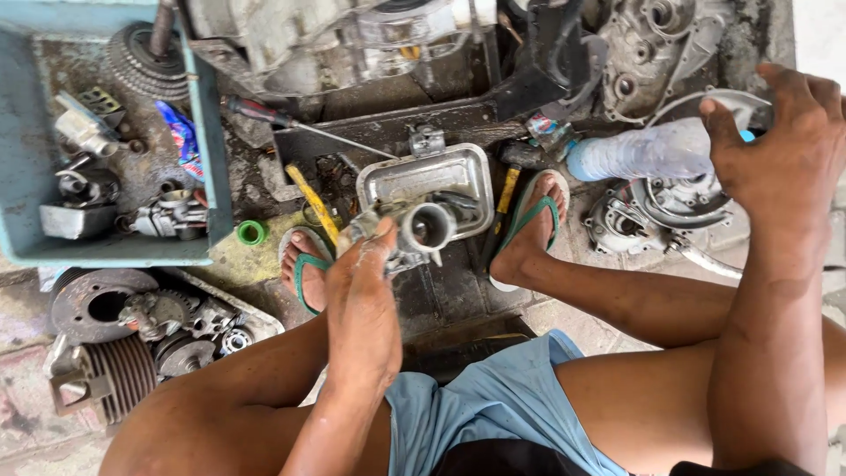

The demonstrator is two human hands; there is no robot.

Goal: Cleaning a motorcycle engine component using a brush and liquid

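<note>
Head view is showing me gripping the carburetor [414,234] tight in my left hand [363,295], its bore pointing right over the metal tray [467,167], while my right hand [780,154] is closing on the plastic bottle [639,152] lying crosswise, well apart.

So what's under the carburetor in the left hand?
Below the carburetor held by the left hand sits a rectangular metal tray on the dark floor. The hand and carburetor cover the tray's near corner and its contents.
</note>
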